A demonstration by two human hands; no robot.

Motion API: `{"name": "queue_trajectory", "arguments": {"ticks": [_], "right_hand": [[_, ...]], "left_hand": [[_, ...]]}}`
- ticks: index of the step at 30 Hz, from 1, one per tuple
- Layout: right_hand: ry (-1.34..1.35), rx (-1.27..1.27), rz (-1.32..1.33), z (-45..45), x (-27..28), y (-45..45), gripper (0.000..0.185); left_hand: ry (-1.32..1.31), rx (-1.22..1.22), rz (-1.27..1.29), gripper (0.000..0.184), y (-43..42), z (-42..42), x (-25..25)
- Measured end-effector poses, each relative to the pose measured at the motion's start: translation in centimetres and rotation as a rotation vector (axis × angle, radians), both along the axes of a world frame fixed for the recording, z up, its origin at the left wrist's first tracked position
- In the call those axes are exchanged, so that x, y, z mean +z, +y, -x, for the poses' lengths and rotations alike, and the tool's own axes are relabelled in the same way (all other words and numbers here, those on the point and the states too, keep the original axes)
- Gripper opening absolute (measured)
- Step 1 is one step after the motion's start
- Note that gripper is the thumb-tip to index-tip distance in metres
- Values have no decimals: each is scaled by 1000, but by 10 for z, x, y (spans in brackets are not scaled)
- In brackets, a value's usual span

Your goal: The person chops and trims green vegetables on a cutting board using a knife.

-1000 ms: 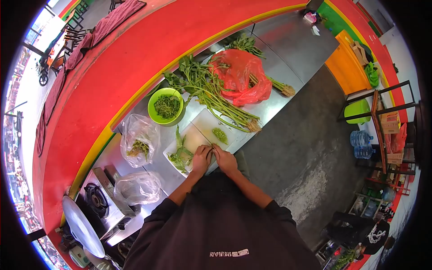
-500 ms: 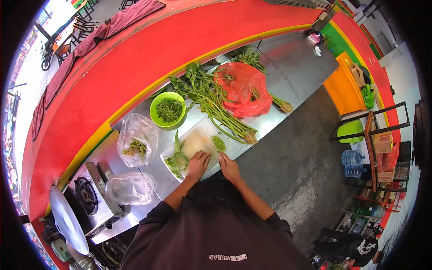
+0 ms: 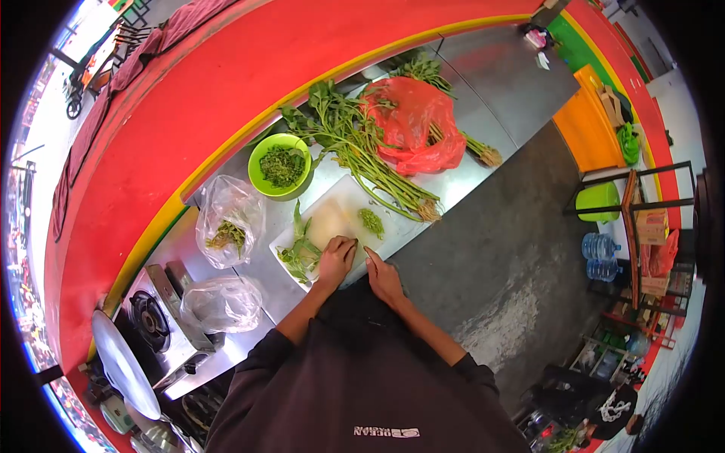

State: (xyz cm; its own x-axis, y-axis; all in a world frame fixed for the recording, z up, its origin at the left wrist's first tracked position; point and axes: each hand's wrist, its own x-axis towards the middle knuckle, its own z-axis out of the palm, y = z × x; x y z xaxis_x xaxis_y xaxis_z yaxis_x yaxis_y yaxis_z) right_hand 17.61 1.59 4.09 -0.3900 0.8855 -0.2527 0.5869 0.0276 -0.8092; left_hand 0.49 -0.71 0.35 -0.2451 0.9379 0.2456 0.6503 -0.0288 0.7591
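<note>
A white cutting board (image 3: 343, 190) lies on the steel counter, with leafy greens (image 3: 300, 253) at its left and a small pile of chopped green pieces (image 3: 371, 222) at its right. My left hand (image 3: 337, 260) is closed over the board's near part; what its fingers hold is too small to make out. Just to its right, my right hand (image 3: 384, 278) is closed round something, probably a knife, mostly hidden by the fingers. A green bowl (image 3: 257, 181) of cut greens stands behind the board. Long-stemmed greens (image 3: 377, 175) lie beyond it.
A red plastic bag (image 3: 423, 136) lies on more stems. Clear bags (image 3: 230, 219) sit left of the board, near a gas stove (image 3: 155, 325) and a large metal lid (image 3: 124, 366). A person in dark clothes (image 3: 604, 411) is at the lower right, and water bottles (image 3: 600, 245) stand at right.
Since one second ago, my hands have moved slightly apart. The whole view has shifted between frames. The pile of chopped pieces and the greens stay on the board.
</note>
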Motion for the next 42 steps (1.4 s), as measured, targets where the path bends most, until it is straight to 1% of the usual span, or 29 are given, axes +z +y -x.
{"name": "queue_trajectory", "arguments": {"ticks": [2, 4, 11, 20, 23, 29, 32, 34, 37, 38, 40, 42], "right_hand": [[9, -7, 25, -3, -3, -3, 40], [1, 10, -6, -3, -3, -5, 40], [-38, -2, -6, -2, 9, -7, 39], [-1, -22, -14, -2, 7, -8, 39], [-15, -13, 24, -3, 4, -8, 39], [-26, 11, -60, -2, -12, -2, 39], [-46, 35, -48, 8, -12, 13, 39], [-66, 40, 62, 17, -11, 20, 39], [-72, 37, 80, 18, -8, 24, 39], [-72, 42, 81, 16, -6, 22, 39], [13, 7, 79, 9, -4, 14, 39], [-13, 16, 69, 2, -4, 6, 39]], "left_hand": [[-8, -7, -6, 15, 1, 0, -1], [-57, 13, -20, 15, 1, 0, -2], [-41, 5, 12, 14, 1, 1, -3], [-48, -10, 25, 15, 2, 1, 2], [-38, -6, 25, 15, 2, 1, -2], [-62, 10, 56, 16, 2, 0, 2], [-33, -5, 38, 15, 1, -1, 3], [-95, 0, 64, 15, 0, -1, 2], [-29, -14, 10, 14, 1, 1, 1], [-28, -10, 12, 14, 0, 1, 1], [-78, 11, 13, 15, 0, 0, 0], [-66, 6, 2, 15, 1, 0, -1]]}}
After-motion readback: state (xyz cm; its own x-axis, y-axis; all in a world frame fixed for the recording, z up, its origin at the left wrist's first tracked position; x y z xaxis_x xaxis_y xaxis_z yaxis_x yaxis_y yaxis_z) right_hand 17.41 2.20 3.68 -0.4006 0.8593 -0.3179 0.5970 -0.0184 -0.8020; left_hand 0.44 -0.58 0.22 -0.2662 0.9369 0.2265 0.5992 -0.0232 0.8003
